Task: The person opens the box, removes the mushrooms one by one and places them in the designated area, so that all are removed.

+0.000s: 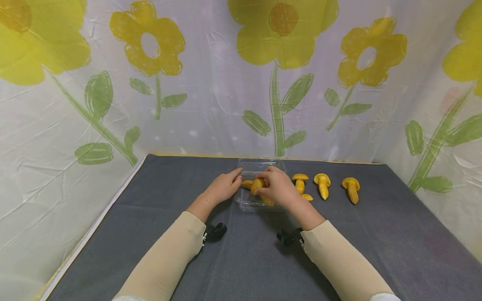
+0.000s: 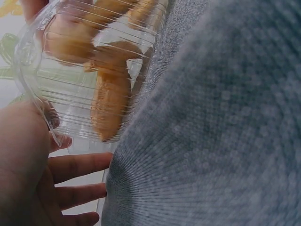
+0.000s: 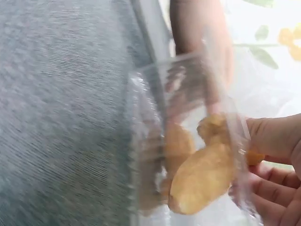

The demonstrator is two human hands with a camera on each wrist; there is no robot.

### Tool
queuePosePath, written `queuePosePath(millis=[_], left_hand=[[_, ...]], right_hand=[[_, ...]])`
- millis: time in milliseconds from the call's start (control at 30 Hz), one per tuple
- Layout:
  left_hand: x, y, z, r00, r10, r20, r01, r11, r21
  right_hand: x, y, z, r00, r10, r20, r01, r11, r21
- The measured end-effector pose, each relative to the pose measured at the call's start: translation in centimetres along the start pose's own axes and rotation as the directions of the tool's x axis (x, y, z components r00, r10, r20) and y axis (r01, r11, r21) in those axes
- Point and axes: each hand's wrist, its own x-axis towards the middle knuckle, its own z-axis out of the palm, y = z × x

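Note:
A clear plastic clamshell box (image 1: 242, 201) lies with its lid folded back, holding yellow-brown mushrooms (image 2: 111, 101). My right hand (image 1: 279, 187) is over the box and pinches a mushroom (image 1: 257, 185) between thumb and fingers. Through the blurred plastic in the right wrist view, part of that mushroom shows beside the right hand (image 3: 277, 165). At the box's left side is my left hand (image 1: 223, 186). In the left wrist view the left hand (image 2: 28, 160) has its thumb at the rim and its other fingers fairly straight along the side.
Right of the box, mushrooms lie on the dark grey cloth (image 1: 150, 234): one upright-capped mushroom (image 1: 300, 182) close by, a partly hidden piece (image 1: 307, 197), a mushroom (image 1: 322, 186) and a farther mushroom (image 1: 352, 190). A flower-printed curtain (image 1: 211, 104) hangs behind.

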Motion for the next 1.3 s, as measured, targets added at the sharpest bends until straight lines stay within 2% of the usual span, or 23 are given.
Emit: queuePosePath(millis=[167,333,467,733,933,1300], left_hand=[[0.1,0.0,0.1,1.000,0.004,-0.007,-0.004,1.000,0.002],[-0.1,0.0,0.0,1.000,0.004,-0.001,-0.004,1.000,0.005],[-0.1,0.0,0.0,1.000,0.012,0.005,-0.012,1.000,-0.002],[-0.2,0.1,-0.1,1.000,0.011,0.008,-0.011,1.000,-0.002],[-0.2,0.1,-0.1,1.000,0.007,0.009,-0.007,1.000,-0.004],[-0.3,0.2,0.0,1.000,0.011,-0.006,-0.010,1.000,0.006]], right_hand=[[-0.1,0.7,-1.3,0.998,0.050,-0.024,-0.048,0.994,0.097],[-0.3,1.3,-2.6,0.990,0.137,0.027,-0.140,0.966,0.217],[-0.4,1.9,-3.5,0.980,0.185,0.071,-0.197,0.943,0.267],[-0.8,2.9,-5.1,0.978,0.180,0.104,-0.204,0.929,0.309],[-1.5,3.6,-6.8,0.966,0.199,0.165,-0.244,0.913,0.328],[-2.3,5.5,-9.0,0.949,0.194,0.249,-0.267,0.913,0.308]])
